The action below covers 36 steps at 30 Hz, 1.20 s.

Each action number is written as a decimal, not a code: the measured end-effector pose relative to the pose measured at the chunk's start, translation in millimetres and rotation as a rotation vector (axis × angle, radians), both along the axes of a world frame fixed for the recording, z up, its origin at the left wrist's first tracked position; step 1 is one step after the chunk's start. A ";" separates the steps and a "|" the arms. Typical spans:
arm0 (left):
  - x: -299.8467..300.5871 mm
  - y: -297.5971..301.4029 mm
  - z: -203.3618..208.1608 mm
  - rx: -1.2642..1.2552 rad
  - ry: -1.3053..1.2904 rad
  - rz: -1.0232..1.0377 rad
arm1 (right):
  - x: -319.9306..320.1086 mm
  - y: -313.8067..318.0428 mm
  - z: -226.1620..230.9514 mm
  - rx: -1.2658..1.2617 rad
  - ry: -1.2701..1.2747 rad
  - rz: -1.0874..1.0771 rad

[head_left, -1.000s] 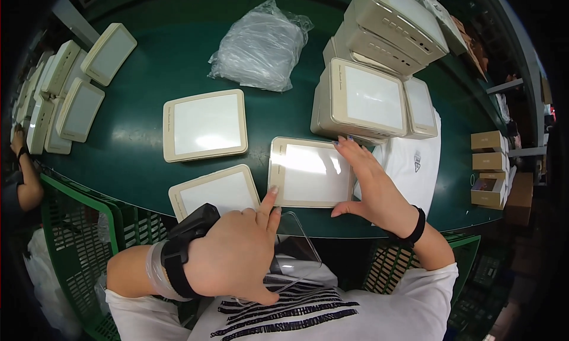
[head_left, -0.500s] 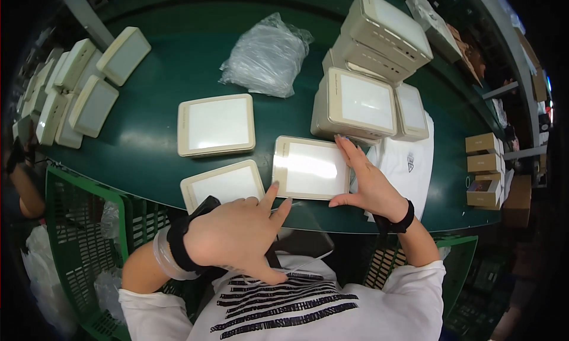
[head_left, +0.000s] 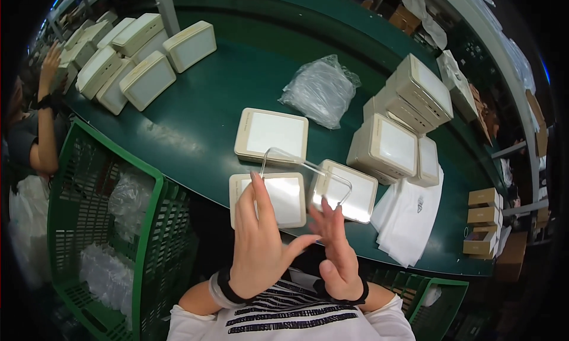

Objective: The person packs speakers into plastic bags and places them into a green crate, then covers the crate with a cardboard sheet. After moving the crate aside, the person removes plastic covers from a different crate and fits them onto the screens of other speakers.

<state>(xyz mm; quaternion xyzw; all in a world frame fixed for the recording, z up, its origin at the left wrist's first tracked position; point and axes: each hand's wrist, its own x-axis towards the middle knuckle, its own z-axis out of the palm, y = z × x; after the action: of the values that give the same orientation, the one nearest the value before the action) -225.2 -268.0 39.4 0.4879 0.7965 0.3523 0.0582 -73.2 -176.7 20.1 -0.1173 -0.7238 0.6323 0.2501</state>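
Observation:
A clear plastic cover [head_left: 308,164] with bent edges spans the space between my two hands, above the table. My left hand [head_left: 259,246] has its fingertips against the cover's left edge, thumb stretched sideways. The fingers of my right hand [head_left: 339,249] meet its right edge. Behind the cover lie two flat beige boxes with white panels: a left box [head_left: 269,204] near the table edge and a glossy right box [head_left: 355,200], partly covered by my right fingers. Another beige box [head_left: 274,133] sits just beyond them.
Stacked beige boxes [head_left: 388,148] stand at right, beside a white cloth [head_left: 409,222]. A bundle of clear plastic bags [head_left: 323,92] lies farther back. More boxes [head_left: 139,35] crowd the far left, near another person's hand [head_left: 50,65]. Green crates [head_left: 151,222] flank me below the table.
My hands have come together in front of me, with the clear cover now raised between them. My right hand has left the right box. The view has shifted, showing more of the left.

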 end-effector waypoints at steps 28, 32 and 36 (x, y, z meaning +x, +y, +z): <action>-106.6 -51.2 -52.0 -0.099 -0.250 -0.177 | -94.0 64.7 5.1 0.932 -0.472 0.564; -107.2 -45.4 -51.0 -0.148 -0.307 -0.284 | -101.0 69.5 6.7 0.938 -0.515 0.584; -111.9 -40.4 -54.8 -0.215 -0.326 -0.299 | -98.2 75.0 6.5 0.925 -0.525 0.548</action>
<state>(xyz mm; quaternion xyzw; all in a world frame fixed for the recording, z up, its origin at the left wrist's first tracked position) -337.0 -308.4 -15.4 0.5280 0.7285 0.3271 0.2891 -171.4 -101.8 26.6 0.0425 -0.9654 0.2430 -0.0843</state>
